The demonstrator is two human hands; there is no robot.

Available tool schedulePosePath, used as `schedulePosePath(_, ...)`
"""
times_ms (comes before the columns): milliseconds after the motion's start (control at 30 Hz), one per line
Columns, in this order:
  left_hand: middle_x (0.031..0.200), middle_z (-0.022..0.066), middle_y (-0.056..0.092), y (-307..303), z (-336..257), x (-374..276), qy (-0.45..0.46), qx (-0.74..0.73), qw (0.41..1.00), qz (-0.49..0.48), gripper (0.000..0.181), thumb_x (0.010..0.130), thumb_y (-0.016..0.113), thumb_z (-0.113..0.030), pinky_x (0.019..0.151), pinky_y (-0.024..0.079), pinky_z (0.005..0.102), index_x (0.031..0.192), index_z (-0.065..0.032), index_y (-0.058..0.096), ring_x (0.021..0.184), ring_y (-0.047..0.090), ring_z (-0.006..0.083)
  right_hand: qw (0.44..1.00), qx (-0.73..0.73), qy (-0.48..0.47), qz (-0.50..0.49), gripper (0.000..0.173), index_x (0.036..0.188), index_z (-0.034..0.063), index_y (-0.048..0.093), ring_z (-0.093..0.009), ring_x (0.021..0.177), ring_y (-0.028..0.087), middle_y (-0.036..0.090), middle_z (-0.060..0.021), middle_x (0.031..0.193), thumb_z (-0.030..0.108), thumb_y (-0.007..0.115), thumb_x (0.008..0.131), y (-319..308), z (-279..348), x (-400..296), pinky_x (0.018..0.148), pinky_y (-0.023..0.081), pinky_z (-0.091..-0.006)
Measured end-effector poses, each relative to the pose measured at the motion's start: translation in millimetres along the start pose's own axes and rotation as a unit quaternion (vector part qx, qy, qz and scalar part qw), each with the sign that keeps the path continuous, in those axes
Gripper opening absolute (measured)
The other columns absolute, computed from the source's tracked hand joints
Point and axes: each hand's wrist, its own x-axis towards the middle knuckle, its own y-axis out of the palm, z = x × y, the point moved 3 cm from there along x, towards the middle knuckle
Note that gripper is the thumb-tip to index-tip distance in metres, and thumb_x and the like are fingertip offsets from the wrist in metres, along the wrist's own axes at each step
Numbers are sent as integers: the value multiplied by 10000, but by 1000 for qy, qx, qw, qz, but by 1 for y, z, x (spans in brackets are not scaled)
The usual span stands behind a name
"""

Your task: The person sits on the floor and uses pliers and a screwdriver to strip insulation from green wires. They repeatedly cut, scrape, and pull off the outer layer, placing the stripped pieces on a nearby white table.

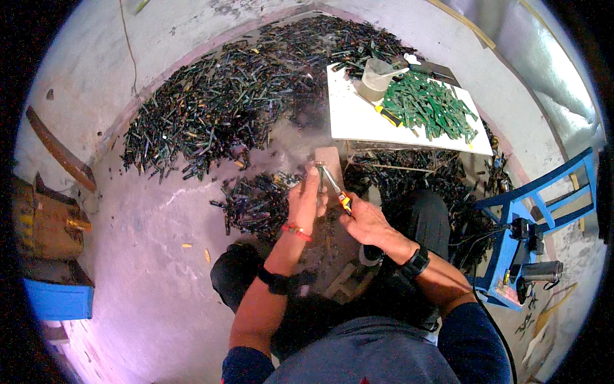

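Observation:
My left hand (305,198) is raised in front of my knees and grips a small narrow dark part (320,176), thumb uppermost. Most of that part is hidden by the fingers. My right hand (367,218) is closed around the yellow, orange and black handle of a hand tool (343,199), which looks like a screwdriver. Its metal shaft slants up and left, and the tip meets or nearly meets the part by my left thumb. Just beyond both hands is a flat pinkish-brown block (331,156).
Dark narrow strips (216,105) lie heaped on the floor. A white board (355,125) bears green strips (429,108), a plastic measuring jug (375,79) and a yellow-black screwdriver (388,116). A blue chair (508,216) stands right, cardboard boxes (57,225) left.

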Motion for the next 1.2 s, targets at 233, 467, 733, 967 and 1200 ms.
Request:
schedulePosePath(233, 518, -3, 471, 2, 9, 1, 45, 62, 997, 18, 520, 918, 359, -505, 334, 313, 214, 743, -54, 551, 399, 414, 81, 992, 99, -46, 70, 334, 1073, 65, 492, -358, 938, 557, 582, -194, 990, 202, 489, 768, -2, 8, -3, 792, 442, -439)
schedulePosePath(467, 483, 4, 445, 4, 14, 3, 71, 84, 994, -10, 581, 923, 304, -529, 326, 305, 233, 670, -51, 516, 367, 401, 88, 994, 66, -34, 80, 309, 1037, 70, 505, -358, 914, 564, 585, -191, 937, 191, 487, 753, 3, 2, 2, 768, 443, -437)
schedulePosePath(733, 452, 6, 418, 10, 16, 4, 149, 134, 979, -23, 622, 926, 254, -542, 323, 287, 252, 580, -64, 449, 356, 395, 99, 960, 264, -54, 81, 303, 1039, 47, 506, -204, 607, 533, 551, -83, 718, 136, 489, 750, 16, -7, 5, 548, 437, -337)
schedulePosePath(967, 475, 10, 417, 12, 13, -1, 163, 176, 970, -43, 594, 947, 246, -479, 389, 291, 295, 582, -53, 440, 416, 390, 116, 905, 397, 2, 150, 263, 992, -10, 506, -105, 559, 452, 480, -22, 640, 111, 519, 759, 11, 3, -4, 479, 381, -254)
schedulePosePath(1200, 441, 5, 408, 11, 9, -3, 196, 180, 961, -67, 646, 936, 239, -524, 377, 277, 301, 513, -73, 424, 392, 376, 123, 893, 418, 30, 164, 174, 884, 7, 497, -101, 520, 421, 461, -11, 598, 106, 529, 745, 12, 1, -1, 461, 350, -253)
